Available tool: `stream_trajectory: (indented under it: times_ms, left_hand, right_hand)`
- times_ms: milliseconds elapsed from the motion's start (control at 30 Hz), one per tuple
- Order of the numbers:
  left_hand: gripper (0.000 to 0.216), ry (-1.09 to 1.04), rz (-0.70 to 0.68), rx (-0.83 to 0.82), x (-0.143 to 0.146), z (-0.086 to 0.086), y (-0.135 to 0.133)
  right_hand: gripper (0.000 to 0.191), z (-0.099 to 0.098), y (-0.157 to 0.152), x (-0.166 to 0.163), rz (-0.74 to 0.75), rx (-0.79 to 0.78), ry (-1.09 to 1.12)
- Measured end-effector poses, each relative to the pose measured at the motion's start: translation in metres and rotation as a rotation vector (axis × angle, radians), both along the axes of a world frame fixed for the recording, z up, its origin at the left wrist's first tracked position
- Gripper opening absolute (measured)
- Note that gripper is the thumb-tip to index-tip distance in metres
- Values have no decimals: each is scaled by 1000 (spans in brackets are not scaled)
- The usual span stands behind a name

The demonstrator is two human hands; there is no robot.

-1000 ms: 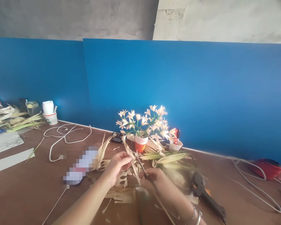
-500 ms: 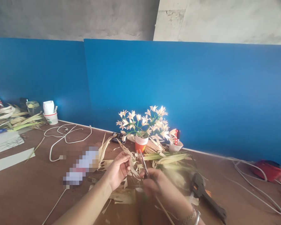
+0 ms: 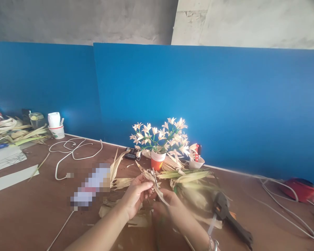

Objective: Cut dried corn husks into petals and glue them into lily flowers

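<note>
My left hand (image 3: 138, 193) pinches a dry corn husk (image 3: 161, 197) between thumb and fingers. In my right hand (image 3: 170, 205), closed and a little blurred, are scissors whose blades (image 3: 155, 178) point up and away from me against the husk; their handles are hidden by the hand. Just beyond stands a stack of orange and white paper cups (image 3: 157, 159) holding green stems with pale husk flowers (image 3: 162, 134). Green and dry husks (image 3: 191, 177) lie behind my right hand, and flat husk scraps (image 3: 140, 219) lie under my hands.
A black glue gun (image 3: 229, 218) lies to the right. Further right are a red pouch (image 3: 298, 190) and white cables (image 3: 282, 205). A blurred-out power strip (image 3: 90, 186) is at left, with a cup (image 3: 57, 131) behind. A blue partition (image 3: 199, 90) closes the back.
My two hands have come closer together, the left moving slightly right. The scissors now overlap the husk, which has shifted right and extends across my right fingers.
</note>
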State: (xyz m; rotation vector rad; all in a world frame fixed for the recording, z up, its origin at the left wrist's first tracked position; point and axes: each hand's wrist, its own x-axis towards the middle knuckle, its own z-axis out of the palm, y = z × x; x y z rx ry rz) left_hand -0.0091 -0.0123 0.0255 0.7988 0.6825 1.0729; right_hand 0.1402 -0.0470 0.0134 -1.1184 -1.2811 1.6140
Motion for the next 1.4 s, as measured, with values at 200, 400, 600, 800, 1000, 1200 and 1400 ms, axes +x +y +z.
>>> stream_trajectory:
  times_ms: [200,400,600,800,1000,1200,1400]
  left_hand:
    - [17,5,-5,10,0,4,-1]
    - [16,25,4,13,0,1,-1]
    - [16,1,-11,16,0,-2,0]
    - [17,-5,-6,8,0,-1,-1]
    - [17,2,-6,12,0,1,-1]
    - [17,-4,-9,19,0,-2,0]
    - [17,2,-6,18,0,-1,0]
  right_hand:
    - [35,8,-2,-1,5,11,-20]
    - [36,8,-2,-2,-7,12,-55]
    - [34,7,-1,0,8,18,-73]
    - [36,7,-1,0,-5,16,-10]
    - [36,11,-2,-1,0,20,-35]
    - [31,8,-1,0,2,40,-28]
    - [28,4,0,0,10,43,-25]
